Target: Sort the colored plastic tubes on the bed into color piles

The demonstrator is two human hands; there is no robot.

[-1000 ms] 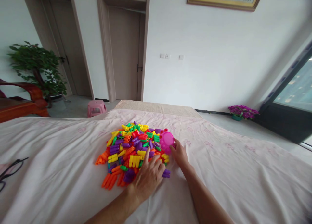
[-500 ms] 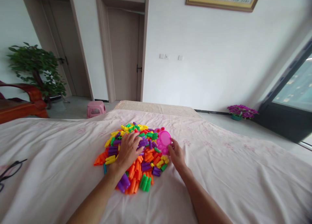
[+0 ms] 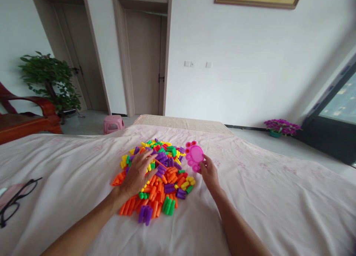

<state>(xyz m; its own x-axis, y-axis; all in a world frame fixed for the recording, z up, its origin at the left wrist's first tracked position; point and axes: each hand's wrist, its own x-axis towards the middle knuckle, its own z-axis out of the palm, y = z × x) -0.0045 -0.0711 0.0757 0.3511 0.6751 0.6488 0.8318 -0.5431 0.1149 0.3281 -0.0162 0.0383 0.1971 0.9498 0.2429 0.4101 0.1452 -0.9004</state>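
A heap of plastic building pieces (image 3: 158, 189) in orange, purple, green, yellow and red lies on the bed sheet. Over its left side is my left hand (image 3: 138, 170), palm down with the fingers spread; whether its fingertips touch the pieces I cannot tell. My right hand (image 3: 210, 173), to the right of the heap, pinches a pink scalloped disc (image 3: 196, 154) by its lower right edge. Small round lobes run along the disc's rim, and a few at the upper left look red.
Black-framed glasses (image 3: 19, 198) lie on the sheet (image 3: 264, 207) at the left. Beyond the bed are a pink stool (image 3: 114, 124), a wooden armchair (image 3: 36, 115), a leafy plant (image 3: 50, 81) and purple flowers (image 3: 282, 126).
My right hand has moved the pink disc away from the heap's edge. My left hand has shifted a little left and spread its fingers. The view has turned slightly left.
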